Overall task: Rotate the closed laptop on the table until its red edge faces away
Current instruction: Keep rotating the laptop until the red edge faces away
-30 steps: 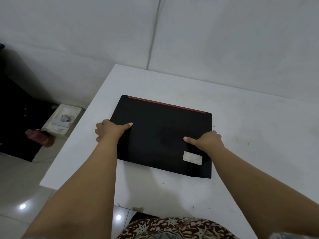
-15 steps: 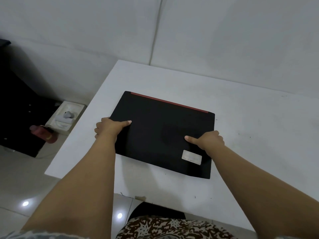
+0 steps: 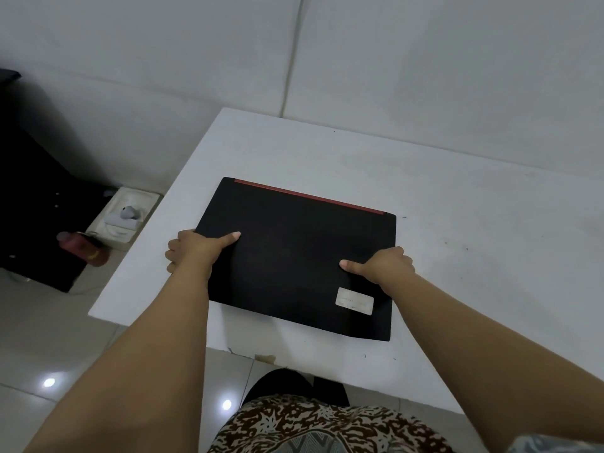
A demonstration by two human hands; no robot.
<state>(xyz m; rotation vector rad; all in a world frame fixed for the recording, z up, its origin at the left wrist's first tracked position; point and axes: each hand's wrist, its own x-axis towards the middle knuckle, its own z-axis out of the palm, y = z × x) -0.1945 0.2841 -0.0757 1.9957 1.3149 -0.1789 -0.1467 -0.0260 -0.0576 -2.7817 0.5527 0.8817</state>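
On the tabletop (image 3: 457, 197), the laptop (image 3: 294, 256) lies closed, red edge (image 3: 309, 196) already far — left hand (image 3: 192, 253) and right hand (image 3: 385, 266) grip its sides; only release remains.

dim, soft light; two glare spots on floor tiles (image 3: 49, 382); wide-angle bending at edges

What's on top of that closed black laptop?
On the closed black laptop lid: a pale rectangular sticker and both thumbs, left hand and right hand gripping its sides. Fingers underneath are hidden.
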